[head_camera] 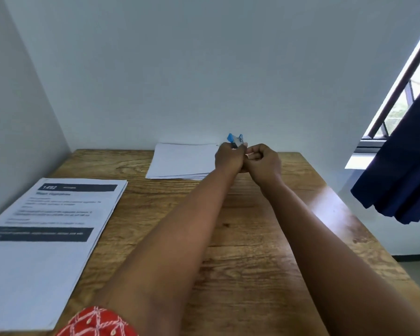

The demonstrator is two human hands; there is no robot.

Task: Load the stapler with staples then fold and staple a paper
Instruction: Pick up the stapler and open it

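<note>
Reaching out over the wooden table (240, 263), both bare arms meet at its far edge, where the hands work together on one small item. Well to the left of that grip, near the table's left side, lies a printed stack of sheets (46, 229) with dark header bars; its text is too blurred to read. Closer, just left of the grip and partly tucked behind the left wrist, a pile of blank white paper (180, 161) lies flat against the wall.

The left hand (228, 158) is curled shut around a small blue and white object, most likely the stapler (235, 139), whose two blue tips stick up above the knuckles in a V. Only that top part shows; the rest is buried in the fist. Touching it on the right, the right hand (264, 163) is closed too, fingers folded into the palm and thumb side pressed toward the left hand's knuckles. Whether it pinches staples or part of the object I cannot tell, since the fingertips are hidden.

Far right of the grip, a dark blue curtain (398, 170) hangs beside a window (398, 93). A red patterned sleeve (97, 321) shows at the bottom.
</note>
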